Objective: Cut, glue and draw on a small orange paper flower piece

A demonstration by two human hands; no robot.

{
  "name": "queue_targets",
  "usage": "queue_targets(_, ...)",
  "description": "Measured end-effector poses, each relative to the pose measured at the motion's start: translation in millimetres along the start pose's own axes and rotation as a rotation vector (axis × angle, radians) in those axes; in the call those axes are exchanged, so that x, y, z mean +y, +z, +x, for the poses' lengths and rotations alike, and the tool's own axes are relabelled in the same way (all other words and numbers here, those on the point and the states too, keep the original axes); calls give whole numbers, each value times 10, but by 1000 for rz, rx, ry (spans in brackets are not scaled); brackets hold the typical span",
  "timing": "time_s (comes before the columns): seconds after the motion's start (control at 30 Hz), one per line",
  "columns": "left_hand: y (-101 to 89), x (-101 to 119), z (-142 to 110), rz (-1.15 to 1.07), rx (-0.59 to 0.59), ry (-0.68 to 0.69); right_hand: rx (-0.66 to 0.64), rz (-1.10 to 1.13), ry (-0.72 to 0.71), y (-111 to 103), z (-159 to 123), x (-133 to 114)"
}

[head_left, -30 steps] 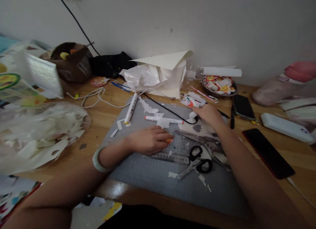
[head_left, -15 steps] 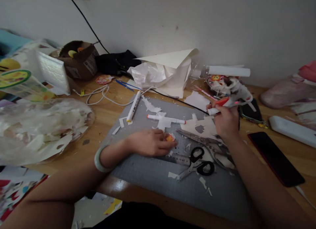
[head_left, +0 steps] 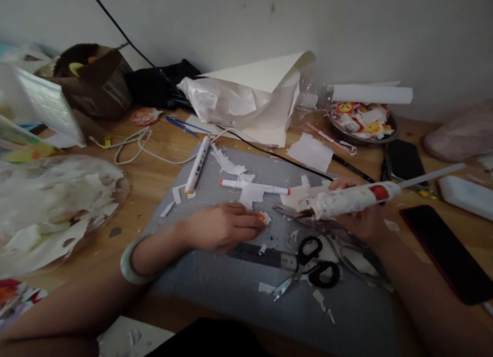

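Note:
My left hand lies on the grey cutting mat, fingers closed on a small orange and white paper piece pressed to the mat. My right hand grips a white hot glue gun held level above the mat, its nozzle pointing left towards the paper piece and a glue stick poking out at the right. A pale green bangle sits on my left wrist.
Black-handled scissors, a metal ruler and larger shears lie on the mat, with two white markers and paper scraps. Behind are crumpled white paper, a plate of stickers, two phones, cables and a cardboard box.
My right hand picked up the glue gun from the back right and brought it down left, nozzle near the paper piece. My left hand stayed put on the piece.

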State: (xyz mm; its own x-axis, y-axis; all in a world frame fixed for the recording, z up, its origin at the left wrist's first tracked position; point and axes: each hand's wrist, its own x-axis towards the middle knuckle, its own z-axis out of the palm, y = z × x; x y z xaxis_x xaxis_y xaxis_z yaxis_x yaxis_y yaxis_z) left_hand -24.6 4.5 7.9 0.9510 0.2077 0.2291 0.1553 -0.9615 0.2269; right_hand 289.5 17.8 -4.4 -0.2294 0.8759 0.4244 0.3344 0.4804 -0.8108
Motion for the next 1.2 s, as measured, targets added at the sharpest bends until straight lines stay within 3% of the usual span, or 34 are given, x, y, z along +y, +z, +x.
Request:
queue_targets(0.1, -4, -32, 3, -129, 35, -52, -94, -51, -28, 22, -5, -36)
queue_targets(0.23, 1, -53, 5, -141, 69, -135, -167, -179, -85, 46, -7, -65)
queue_targets(0.4, 9, -69, -6, -130, 102, -118, -144, -271, -104, 42, -4, -29)
queue_targets(0.93, 15, -36, -19, -114, 11, -124, -157, -412, -158, 92, 21, -65)
queue_targets(1.2, 30, -36, -6, -191, 3, -139, -133, -375, -90, 137, 15, -129)
